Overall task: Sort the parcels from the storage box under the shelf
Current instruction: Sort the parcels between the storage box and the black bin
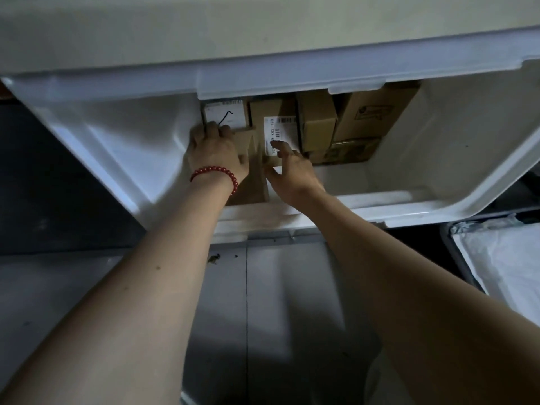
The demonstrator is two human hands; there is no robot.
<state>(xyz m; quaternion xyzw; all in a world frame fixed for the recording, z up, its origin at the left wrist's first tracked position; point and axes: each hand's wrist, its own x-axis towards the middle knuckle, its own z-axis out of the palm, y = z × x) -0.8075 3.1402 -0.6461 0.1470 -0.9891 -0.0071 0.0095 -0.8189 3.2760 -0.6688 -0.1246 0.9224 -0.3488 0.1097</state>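
Dim grey floor [263, 287], white storage box [131, 147] sitting below the shelf [263, 30], parcels bunched at its far end. Left hand [216, 153] curls round the front cardboard parcel [251, 176], right hand [292, 171] spread, fingers flat on the labelled parcel [280, 127] beside it. Picking step, I'd say; next needs a firm lift clear of the rim

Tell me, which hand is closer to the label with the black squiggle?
Left. The left hand grips a cardboard parcel right under the squiggle label; the right hand is farther right, touching the barcode label.
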